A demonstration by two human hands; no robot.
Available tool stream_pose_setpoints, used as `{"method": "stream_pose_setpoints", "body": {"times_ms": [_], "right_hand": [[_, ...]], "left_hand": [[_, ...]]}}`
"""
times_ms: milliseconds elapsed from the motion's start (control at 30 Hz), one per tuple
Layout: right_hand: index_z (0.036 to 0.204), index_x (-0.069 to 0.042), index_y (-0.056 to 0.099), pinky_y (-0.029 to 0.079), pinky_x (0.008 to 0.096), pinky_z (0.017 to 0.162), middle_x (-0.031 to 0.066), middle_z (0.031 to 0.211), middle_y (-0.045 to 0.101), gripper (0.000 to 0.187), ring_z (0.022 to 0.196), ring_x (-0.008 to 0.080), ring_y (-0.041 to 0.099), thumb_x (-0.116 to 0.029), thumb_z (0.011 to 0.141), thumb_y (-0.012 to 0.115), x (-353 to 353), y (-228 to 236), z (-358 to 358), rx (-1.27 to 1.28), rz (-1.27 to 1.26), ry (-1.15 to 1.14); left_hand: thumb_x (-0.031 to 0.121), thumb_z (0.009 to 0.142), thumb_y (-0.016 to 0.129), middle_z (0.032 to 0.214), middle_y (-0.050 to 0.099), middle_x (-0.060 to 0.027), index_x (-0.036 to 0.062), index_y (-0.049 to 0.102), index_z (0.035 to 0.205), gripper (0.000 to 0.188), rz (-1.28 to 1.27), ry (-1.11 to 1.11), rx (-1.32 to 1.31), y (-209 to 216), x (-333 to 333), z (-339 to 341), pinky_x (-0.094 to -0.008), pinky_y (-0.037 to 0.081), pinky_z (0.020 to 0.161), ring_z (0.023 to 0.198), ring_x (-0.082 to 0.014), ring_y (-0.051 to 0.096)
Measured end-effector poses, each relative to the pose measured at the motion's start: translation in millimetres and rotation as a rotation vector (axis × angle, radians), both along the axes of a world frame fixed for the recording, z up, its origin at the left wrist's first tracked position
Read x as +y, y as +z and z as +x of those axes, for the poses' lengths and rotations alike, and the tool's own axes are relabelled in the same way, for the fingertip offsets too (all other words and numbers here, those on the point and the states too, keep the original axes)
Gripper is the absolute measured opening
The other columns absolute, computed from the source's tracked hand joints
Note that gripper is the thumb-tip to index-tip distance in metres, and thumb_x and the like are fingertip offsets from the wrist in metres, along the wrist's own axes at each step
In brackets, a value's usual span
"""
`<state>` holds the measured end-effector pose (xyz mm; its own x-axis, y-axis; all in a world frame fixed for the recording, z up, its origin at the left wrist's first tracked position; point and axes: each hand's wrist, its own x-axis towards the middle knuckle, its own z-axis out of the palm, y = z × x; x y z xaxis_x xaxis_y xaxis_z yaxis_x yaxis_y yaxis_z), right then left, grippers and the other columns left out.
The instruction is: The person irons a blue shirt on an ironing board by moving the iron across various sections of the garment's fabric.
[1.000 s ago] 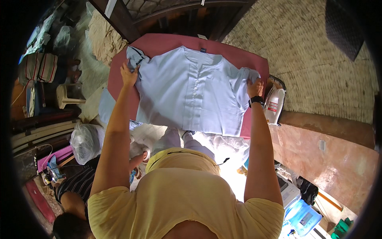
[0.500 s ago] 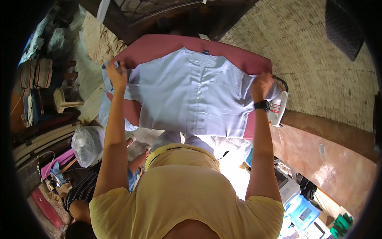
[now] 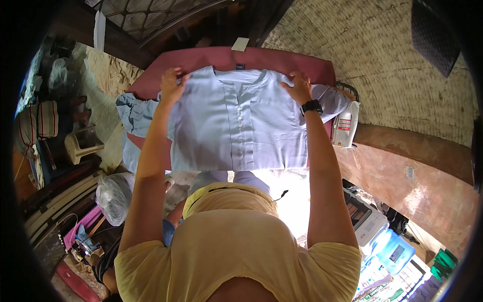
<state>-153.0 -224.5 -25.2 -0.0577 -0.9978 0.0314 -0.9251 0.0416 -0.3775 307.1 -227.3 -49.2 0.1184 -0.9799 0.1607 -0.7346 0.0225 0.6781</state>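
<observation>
A light blue button-front shirt lies spread on a maroon ironing board, its neckline toward the far edge and its hem along the near edge. My left hand is at the shirt's left shoulder, fingers apart and slightly bent. At the right shoulder, my right hand has thumb and fingers spread over the cloth. A dark watch is on my right wrist. The left sleeve lies bunched on the board, and the right sleeve reaches the board's right end.
At the board's right end is a white object with a red label, beside a black wire rack. A beige stool and a clear plastic bag stand left. Part of another person shows at lower left. A blue water jug is lower right.
Both hands have moved inward from the sleeves to the shoulders, leaving the sleeves free. The board and shirt appear shifted slightly left in the view.
</observation>
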Motion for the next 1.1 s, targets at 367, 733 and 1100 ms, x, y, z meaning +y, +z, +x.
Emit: {"method": "stream_pose_setpoints", "body": {"times_ms": [367, 733, 1100], "right_hand": [[0.097, -0.012, 0.065, 0.045, 0.0456, 0.090, 0.0094, 0.105, 0.068, 0.038, 0.106, 0.0297, 0.063, -0.035, 0.071, 0.081, -32.2, -11.1, 19.9, -0.310, 0.153, -0.006], [0.092, -0.005, 0.066, 0.053, 0.0364, 0.072, 0.0099, 0.085, 0.070, 0.030, 0.080, 0.0260, 0.068, -0.030, 0.080, 0.077, -35.0, -12.9, 13.3, -0.305, -0.201, 0.092], [0.089, -0.001, 0.061, 0.050, 0.0360, 0.066, 0.0114, 0.076, 0.064, 0.044, 0.072, 0.0241, 0.063, -0.035, 0.074, 0.084, -3.8, -4.8, -41.0, -0.199, 0.100, 0.175]], "left_hand": [[0.012, 0.079, 0.077, 0.102, 0.067, -0.0112, 0.0077, 0.053, 0.104, 0.035, 0.242, -0.267, 0.165, 19.8, -44.4, -56.1, -0.0373, 0.049, 0.091, 0.104, -0.0273, 0.065], [0.004, 0.078, 0.070, 0.104, 0.057, -0.0115, 0.0120, 0.057, 0.108, 0.034, -0.335, -0.065, -0.169, 27.6, -31.2, -115.0, -0.0464, 0.040, 0.086, 0.101, -0.0356, 0.051], [0.004, 0.084, 0.063, 0.112, 0.056, -0.0080, 0.0108, 0.058, 0.121, 0.038, -0.220, -0.417, -0.059, 11.1, -6.1, -276.4, -0.0444, 0.039, 0.087, 0.103, -0.0284, 0.052]]}}
